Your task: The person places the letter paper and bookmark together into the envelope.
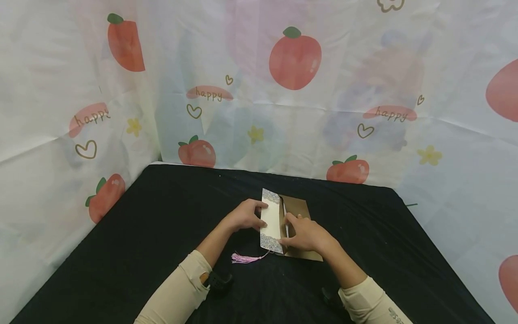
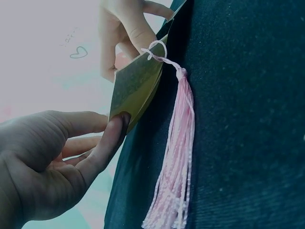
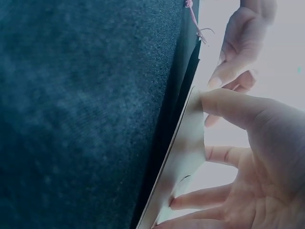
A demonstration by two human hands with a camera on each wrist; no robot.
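A folded card has a cream panel (image 1: 272, 220) with silvery patterned bands at both ends and a gold-brown panel (image 1: 299, 207) to its right. From its near end a pink tassel (image 1: 246, 258) trails left on the black cloth. My left hand (image 1: 246, 214) pinches the cream panel's left edge; in the left wrist view the thumb (image 2: 119, 126) presses the gold side (image 2: 138, 83). My right hand (image 1: 309, 234) grips the cream panel's right edge beside the fold, thumb near its lower corner. The right wrist view shows its other fingers (image 3: 205, 195) spread along the card (image 3: 181, 157).
Black cloth (image 1: 141, 252) covers the table around the card. A white curtain (image 1: 243, 58) printed with fruit and hearts hangs behind and at both sides. A dark wrist strap (image 1: 219, 281) sits below the left sleeve (image 1: 178, 288).
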